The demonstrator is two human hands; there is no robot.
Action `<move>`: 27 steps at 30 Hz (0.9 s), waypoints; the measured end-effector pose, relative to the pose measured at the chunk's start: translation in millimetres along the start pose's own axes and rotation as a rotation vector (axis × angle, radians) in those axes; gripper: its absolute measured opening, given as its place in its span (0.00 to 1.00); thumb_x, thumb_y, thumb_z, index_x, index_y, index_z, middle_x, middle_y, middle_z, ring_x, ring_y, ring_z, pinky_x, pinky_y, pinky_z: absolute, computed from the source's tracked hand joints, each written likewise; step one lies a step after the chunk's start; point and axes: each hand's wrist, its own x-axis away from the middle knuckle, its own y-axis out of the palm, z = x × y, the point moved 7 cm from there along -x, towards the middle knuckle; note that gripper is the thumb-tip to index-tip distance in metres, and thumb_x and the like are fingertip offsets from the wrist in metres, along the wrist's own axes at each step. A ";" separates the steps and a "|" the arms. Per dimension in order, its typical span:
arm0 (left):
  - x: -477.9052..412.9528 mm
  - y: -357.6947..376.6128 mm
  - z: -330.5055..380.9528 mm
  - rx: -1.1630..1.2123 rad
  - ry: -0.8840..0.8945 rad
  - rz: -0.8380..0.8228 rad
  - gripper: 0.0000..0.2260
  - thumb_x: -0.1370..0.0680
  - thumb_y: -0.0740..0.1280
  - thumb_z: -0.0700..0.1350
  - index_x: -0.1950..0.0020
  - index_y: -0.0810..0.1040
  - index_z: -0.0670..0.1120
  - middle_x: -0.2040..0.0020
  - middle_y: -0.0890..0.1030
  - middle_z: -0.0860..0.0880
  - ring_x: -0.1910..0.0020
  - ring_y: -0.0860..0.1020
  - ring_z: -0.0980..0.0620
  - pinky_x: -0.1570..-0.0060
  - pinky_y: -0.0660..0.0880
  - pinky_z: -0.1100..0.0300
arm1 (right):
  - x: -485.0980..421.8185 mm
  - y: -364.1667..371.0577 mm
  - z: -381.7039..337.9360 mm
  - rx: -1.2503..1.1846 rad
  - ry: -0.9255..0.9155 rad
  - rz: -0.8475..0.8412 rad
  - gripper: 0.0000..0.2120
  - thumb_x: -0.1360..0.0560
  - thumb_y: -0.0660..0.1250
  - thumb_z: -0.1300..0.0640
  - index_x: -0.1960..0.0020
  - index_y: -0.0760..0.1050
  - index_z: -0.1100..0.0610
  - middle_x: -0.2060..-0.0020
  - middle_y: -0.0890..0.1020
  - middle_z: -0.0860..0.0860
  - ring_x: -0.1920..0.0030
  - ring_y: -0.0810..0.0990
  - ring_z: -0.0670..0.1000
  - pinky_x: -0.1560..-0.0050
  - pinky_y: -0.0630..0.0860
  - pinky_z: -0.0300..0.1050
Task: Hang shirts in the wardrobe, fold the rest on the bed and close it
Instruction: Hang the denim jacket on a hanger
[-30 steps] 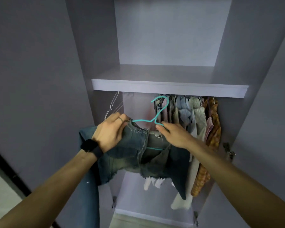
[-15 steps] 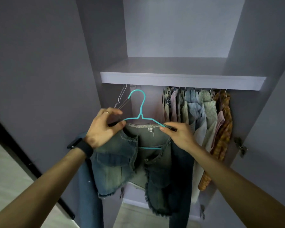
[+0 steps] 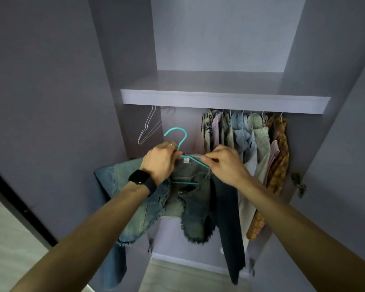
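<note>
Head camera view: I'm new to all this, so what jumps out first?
The bright teal hanger stands out in the middle, carrying a frayed denim jacket in front of the open wardrobe; the left hand grips its neck and the right hand pinches its sloping arm. Behind to the right, a row of hung shirts crowds under the shelf, with bare white hangers at the left.

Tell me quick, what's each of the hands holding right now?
Left hand: closed, gripping the teal hanger at its neck.
Right hand: closed, pinching the hanger's arm at the denim jacket shoulder.
</note>
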 end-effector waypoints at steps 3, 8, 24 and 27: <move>-10.5 1.0 4.7 0.078 -0.035 0.030 0.09 0.18 0.64 0.50 0.51 0.76 0.45 0.52 0.80 0.45 0.53 0.79 0.37 0.57 0.76 0.47 | -6.8 -7.5 -13.9 -0.046 0.006 0.140 0.09 0.23 0.72 0.51 0.53 0.87 0.56 0.56 0.82 0.53 0.55 0.81 0.52 0.50 0.76 0.46; -18.8 -8.7 -5.2 0.162 -0.030 0.059 0.08 0.19 0.67 0.48 0.58 0.73 0.53 0.58 0.80 0.52 0.55 0.80 0.45 0.57 0.72 0.57 | 0.5 -8.0 9.9 -0.148 0.063 -0.018 0.21 0.25 0.74 0.49 0.33 0.79 0.52 0.40 0.76 0.47 0.56 0.77 0.37 0.50 0.69 0.26; -20.1 12.1 42.6 0.176 0.154 -0.035 0.08 0.19 0.67 0.45 0.51 0.79 0.41 0.53 0.81 0.45 0.54 0.80 0.42 0.52 0.76 0.47 | -1.4 -23.6 -4.0 -0.076 -0.181 0.139 0.06 0.22 0.70 0.59 0.49 0.85 0.59 0.58 0.82 0.52 0.58 0.80 0.52 0.54 0.76 0.45; -23.1 11.4 45.2 0.191 0.080 0.027 0.08 0.19 0.67 0.46 0.52 0.79 0.41 0.54 0.82 0.46 0.55 0.79 0.42 0.53 0.75 0.49 | 0.6 -27.6 -7.8 -0.164 -0.092 0.252 0.05 0.23 0.72 0.58 0.52 0.86 0.57 0.62 0.79 0.47 0.62 0.77 0.45 0.55 0.74 0.41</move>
